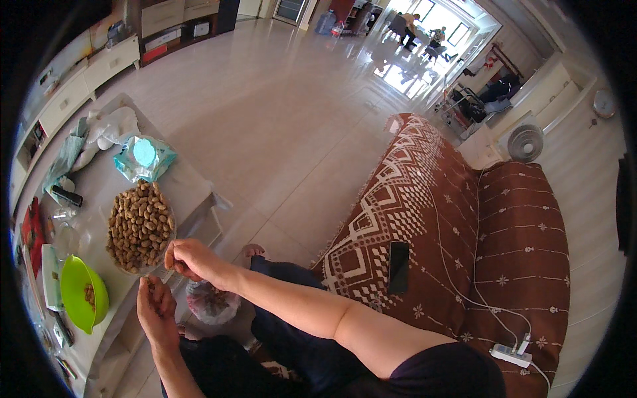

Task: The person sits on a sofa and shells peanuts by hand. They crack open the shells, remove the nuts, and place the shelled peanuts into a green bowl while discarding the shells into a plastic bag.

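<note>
My right hand (191, 258) is beside the near edge of a heaped bowl of unshelled peanuts (141, 226), its fingers curled in. Just below the bowl is my left hand (158, 306), palm partly up, with thumb and fingers bent towards each other. Something small and brown may lie in the left fingers, but it is too small to make out. What the right fingers hold, if anything, is hidden. Further left on the table, a bright green bowl (74, 293) contains a small pile of nuts (89, 297). Below my right wrist, a plastic-lined bin (211, 311) contains scraps that look like shells.
A teal wipes pack (145, 155) stands beyond the peanuts on the covered table (191, 181). To my right, a sofa with a brown patterned cover (438, 293) bears a phone (398, 268) and a power strip (511, 354) with cables. Two people (409, 31) are far off near the windows.
</note>
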